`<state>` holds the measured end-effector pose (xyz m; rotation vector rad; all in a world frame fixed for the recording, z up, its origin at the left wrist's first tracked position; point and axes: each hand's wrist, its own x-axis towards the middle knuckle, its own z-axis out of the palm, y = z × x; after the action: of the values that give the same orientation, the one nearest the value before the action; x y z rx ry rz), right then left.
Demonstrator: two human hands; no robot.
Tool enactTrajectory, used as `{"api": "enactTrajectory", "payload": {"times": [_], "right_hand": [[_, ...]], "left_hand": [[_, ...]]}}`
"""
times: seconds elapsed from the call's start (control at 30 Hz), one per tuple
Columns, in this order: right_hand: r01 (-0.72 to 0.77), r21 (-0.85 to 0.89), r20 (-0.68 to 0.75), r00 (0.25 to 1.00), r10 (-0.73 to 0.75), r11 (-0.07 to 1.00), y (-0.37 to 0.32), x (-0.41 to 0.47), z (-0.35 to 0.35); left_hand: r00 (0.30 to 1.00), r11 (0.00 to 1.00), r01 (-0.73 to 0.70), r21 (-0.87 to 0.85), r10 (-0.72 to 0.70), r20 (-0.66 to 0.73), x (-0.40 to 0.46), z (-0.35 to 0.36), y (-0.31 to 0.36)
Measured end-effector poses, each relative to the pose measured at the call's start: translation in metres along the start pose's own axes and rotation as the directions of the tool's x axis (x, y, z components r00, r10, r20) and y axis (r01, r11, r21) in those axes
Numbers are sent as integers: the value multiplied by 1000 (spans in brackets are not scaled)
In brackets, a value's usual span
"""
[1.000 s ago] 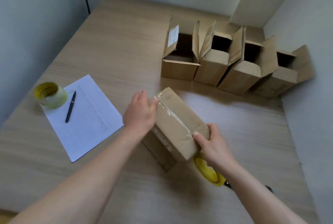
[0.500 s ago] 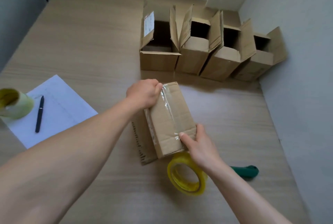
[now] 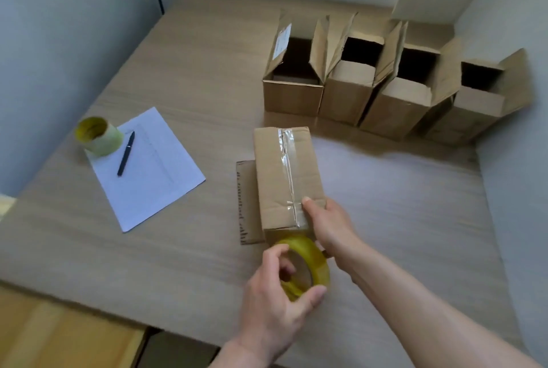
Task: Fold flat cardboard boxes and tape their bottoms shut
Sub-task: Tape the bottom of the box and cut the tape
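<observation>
Head view: at lower centre, the tape roll (image 3: 305, 267) is held in the left hand's (image 3: 278, 302) grip while the box (image 3: 284, 178) is steadied by the right hand's (image 3: 332, 228) grip, presumably for tearing.

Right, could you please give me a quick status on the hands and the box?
Left hand grips tape roll. Right hand holds box at near end. Seam taped. Nothing in the way.

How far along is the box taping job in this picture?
Done: four boxes stand open-topped at the back. In hand: the taped box has tape along its seam; the right hand holds its near end, the left hand grips the tape roll. Left: separating the tape; whether flat boxes remain isn't visible.
</observation>
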<state>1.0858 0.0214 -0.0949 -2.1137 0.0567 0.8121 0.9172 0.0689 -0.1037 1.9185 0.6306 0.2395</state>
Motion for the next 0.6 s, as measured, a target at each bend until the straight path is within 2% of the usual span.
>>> {"api": "enactTrajectory", "payload": {"times": [0.07,0.13,0.23,0.33,0.43,0.53,0.6], "right_hand": [[37,-32,33,999,-36,999,2,-3,-2],[51,-40,61,997,-48,998,2,-5,-5],[-1,-34,122,993,5,999,1,-8,-9],[2,-29,144,990,2,1000,3,-9,-11],[-12,-16,165,986,15,1000,3,-7,-13],[-21,-14,185,982,23,1000,0,-1,-13],[18,40,196,980,-25,999,8,5,-17]], "left_hand": [[992,993,120,-10,-120,-35,-1,19,7],[977,969,202,-141,-210,-39,3,35,12],[954,917,253,-309,-289,-76,4,49,6],[889,772,395,-498,-459,-7,9,52,-7],[874,727,435,-531,-484,54,17,52,-15],[839,713,457,-531,-544,-7,27,56,-17],[810,724,488,-487,-583,-55,34,60,-18]]}}
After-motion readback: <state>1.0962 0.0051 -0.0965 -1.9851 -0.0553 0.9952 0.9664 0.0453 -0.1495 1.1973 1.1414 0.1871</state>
